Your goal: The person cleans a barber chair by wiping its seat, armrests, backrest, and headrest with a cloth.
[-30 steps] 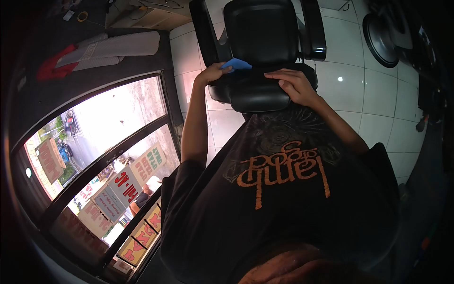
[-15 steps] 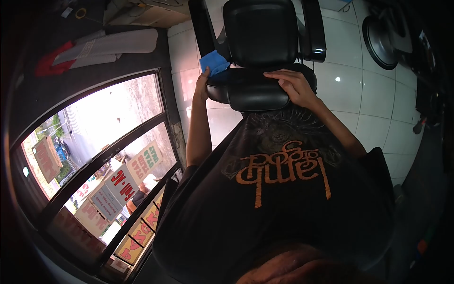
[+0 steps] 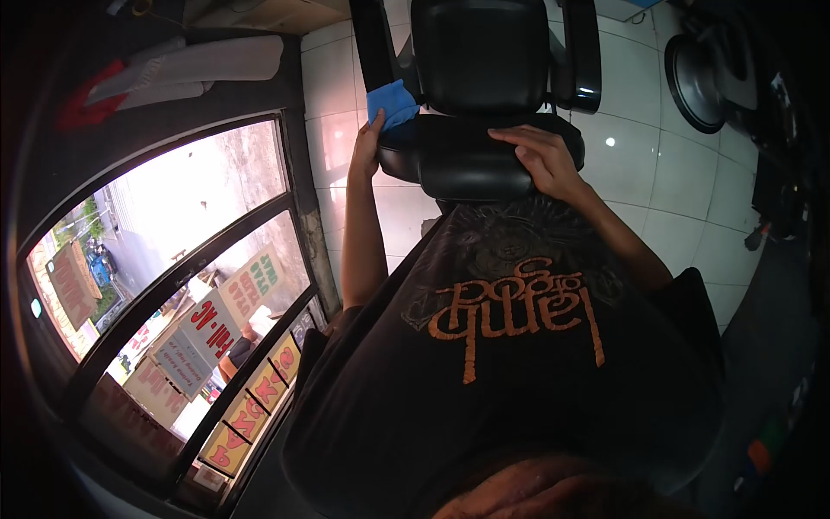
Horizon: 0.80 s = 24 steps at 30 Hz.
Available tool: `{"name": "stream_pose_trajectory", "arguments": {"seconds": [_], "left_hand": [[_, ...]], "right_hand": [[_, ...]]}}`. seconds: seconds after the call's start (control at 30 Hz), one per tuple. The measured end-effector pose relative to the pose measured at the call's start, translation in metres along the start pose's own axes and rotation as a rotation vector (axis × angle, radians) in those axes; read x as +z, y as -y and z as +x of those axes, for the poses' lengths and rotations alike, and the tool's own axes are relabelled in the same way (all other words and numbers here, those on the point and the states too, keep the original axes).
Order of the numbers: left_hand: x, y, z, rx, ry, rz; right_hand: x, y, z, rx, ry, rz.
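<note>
My left hand (image 3: 367,145) holds a blue cloth (image 3: 393,104) at the left front corner of a black padded chair (image 3: 474,160), beside the foot of the left armrest (image 3: 373,48). Its thumb shows along the near side of the cloth, while the other fingers are mostly hidden. Flat on the right part of the seat lies my right hand (image 3: 546,160), with its fingers stretched out and nothing in it. Behind the seat is the chair's black backrest (image 3: 480,56).
A window (image 3: 199,251) with signs behind it is on the left, and a person (image 3: 238,353) shows through it. Rolled grey and red material (image 3: 186,73) lies on a dark ledge. To the right, a round black base (image 3: 696,84) stands on the white tiled floor (image 3: 622,147).
My left hand has moved left with the blue cloth, from the seat to its left corner by the armrest. My right hand has stayed on the seat. The view has shifted slightly.
</note>
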State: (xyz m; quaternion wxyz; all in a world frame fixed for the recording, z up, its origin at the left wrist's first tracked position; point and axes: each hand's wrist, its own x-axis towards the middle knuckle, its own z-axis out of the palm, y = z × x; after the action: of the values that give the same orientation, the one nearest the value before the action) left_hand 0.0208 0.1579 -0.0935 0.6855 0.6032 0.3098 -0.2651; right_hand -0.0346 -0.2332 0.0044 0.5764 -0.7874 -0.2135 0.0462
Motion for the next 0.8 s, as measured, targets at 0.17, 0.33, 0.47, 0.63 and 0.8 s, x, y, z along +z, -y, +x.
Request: {"name": "stream_pose_trajectory", "arguments": {"seconds": [0.17,0.33,0.47,0.63,0.8], "left_hand": [[-0.025,0.058,0.057,-0.142,0.407,-0.436],[-0.018,0.108,0.057,-0.031,0.714,-0.841],[0.003,0.118,0.006,0.396,0.134,-0.201],[0.015,0.114,-0.058,0.32,-0.296,-0.489],[0.028,0.091,-0.051,0.334,-0.308,-0.533]], "right_hand": [[0.002,-0.001,-0.001,0.0,-0.015,-0.001],[0.001,0.001,0.0,0.043,0.0,-0.02],[0.005,-0.001,0.0,-0.011,-0.052,-0.025],[0.004,0.003,0.003,-0.03,-0.06,-0.06],[0.004,0.003,0.002,-0.003,-0.039,-0.055]]}}
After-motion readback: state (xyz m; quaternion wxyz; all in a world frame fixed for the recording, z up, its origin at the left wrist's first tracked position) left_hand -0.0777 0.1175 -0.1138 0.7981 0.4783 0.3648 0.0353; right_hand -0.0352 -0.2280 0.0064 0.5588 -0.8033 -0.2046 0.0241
